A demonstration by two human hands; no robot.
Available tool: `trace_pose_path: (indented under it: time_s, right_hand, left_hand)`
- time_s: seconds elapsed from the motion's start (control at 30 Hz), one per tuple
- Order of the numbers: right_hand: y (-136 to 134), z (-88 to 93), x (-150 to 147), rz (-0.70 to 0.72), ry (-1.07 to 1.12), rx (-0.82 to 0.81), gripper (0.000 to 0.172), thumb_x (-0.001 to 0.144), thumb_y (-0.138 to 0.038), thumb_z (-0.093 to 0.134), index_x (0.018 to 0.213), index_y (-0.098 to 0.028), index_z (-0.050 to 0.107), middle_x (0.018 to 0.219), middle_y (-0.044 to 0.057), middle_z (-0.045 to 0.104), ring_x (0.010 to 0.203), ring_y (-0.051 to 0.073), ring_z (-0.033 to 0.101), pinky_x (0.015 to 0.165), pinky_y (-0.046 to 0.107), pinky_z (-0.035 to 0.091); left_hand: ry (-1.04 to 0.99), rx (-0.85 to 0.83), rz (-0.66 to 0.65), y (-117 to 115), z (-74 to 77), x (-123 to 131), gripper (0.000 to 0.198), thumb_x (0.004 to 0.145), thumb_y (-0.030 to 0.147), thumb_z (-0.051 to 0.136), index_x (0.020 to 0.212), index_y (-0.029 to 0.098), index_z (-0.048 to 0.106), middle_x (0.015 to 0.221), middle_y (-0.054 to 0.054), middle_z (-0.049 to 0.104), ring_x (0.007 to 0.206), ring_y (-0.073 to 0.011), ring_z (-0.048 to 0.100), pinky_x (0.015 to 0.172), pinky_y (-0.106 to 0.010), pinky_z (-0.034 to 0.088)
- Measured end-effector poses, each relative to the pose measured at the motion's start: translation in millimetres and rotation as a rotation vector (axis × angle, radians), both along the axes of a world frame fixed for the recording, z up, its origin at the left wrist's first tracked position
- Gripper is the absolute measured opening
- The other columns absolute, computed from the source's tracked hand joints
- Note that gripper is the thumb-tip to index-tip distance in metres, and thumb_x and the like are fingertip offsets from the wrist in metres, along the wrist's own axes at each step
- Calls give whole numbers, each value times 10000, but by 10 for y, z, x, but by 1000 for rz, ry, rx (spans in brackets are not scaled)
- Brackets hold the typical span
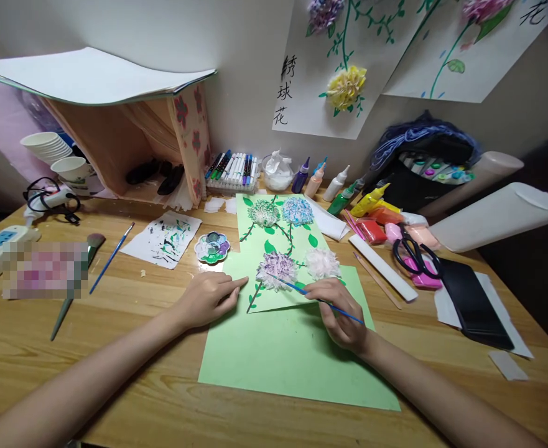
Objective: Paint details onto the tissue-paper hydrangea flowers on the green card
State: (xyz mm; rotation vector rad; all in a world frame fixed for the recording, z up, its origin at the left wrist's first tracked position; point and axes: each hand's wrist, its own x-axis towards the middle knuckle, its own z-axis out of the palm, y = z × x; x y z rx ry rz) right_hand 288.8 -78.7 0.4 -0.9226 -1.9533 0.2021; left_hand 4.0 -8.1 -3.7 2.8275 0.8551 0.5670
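My right hand (342, 311) pinches a thin blue paintbrush (297, 287), its tip on a raised purple-and-white flower (276, 266). Beside that flower sits a plain white one (323, 264). Above them are a green-and-white flower (263, 213) and a blue-and-white flower (298, 211), joined by painted stems and leaves on pale green paper (222, 218). A larger green sheet (274, 354) lies beneath. At the paper's left edge rests my left hand (211, 298), index finger stretched out, other fingers partly curled, holding nothing. A flower-shaped paint palette (211, 247) stands to the upper left.
Left lie a paint-smeared tissue (165, 239), another blue brush (112, 258) and a large brush (78, 283). Marker pens (231, 171) and paint bottles (318, 180) line the back. Right are black scissors (416, 256), clay packs (371, 231) and a white strip (383, 267).
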Motion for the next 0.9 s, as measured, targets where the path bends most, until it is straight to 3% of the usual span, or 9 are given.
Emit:
trace_pose_path:
  time_s: [0.9]
  right_hand:
    - [18,-13,69,-45,71,-54,229,875,-135,400,970,-232,585,837,56,686,787,206,640,684,371,488]
  left_hand:
    - [0,-52,-2,5,-4,10,324,914,202,425,1130,178,665,650,-8,629,574,-120,531,539,-250,352]
